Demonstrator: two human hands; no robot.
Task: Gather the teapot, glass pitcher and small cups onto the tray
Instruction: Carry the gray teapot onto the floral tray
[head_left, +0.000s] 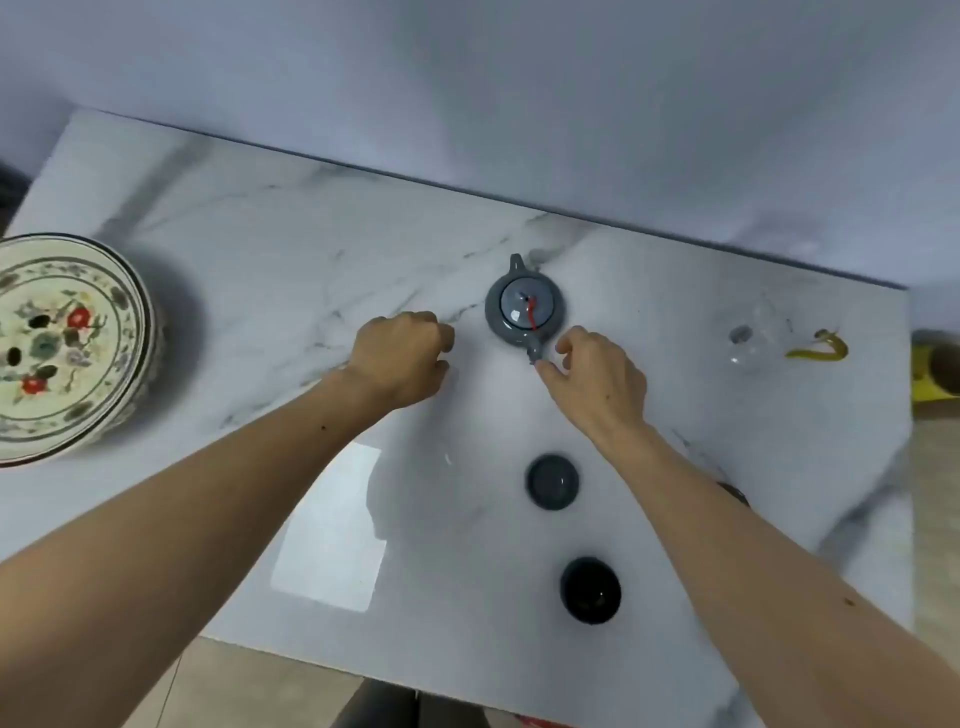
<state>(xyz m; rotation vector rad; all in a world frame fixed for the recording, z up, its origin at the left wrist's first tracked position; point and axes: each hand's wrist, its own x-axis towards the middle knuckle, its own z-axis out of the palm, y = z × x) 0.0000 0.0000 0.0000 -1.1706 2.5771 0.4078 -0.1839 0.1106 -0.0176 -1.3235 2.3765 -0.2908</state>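
A grey-blue teapot (524, 307) with a red cord on its lid stands mid-table, spout pointing away. My right hand (597, 384) is at its stubby handle: the thumb touches the handle's tip and the fingers are curled apart beside it. My left hand (402, 356) rests just left of the pot, loosely closed and holding nothing. A grey cup (552, 481) and a black cup (590, 590) stand nearer me. The glass pitcher (753, 338) with a yellow handle is at far right. The round floral tray (119, 332) sits at far left.
The white marble table (260, 249) backs onto a pale wall. A dark round thing (735, 493) peeks out behind my right forearm. A yellow object (930, 371) lies just past the table's right edge. A bright window reflection lies near the front.
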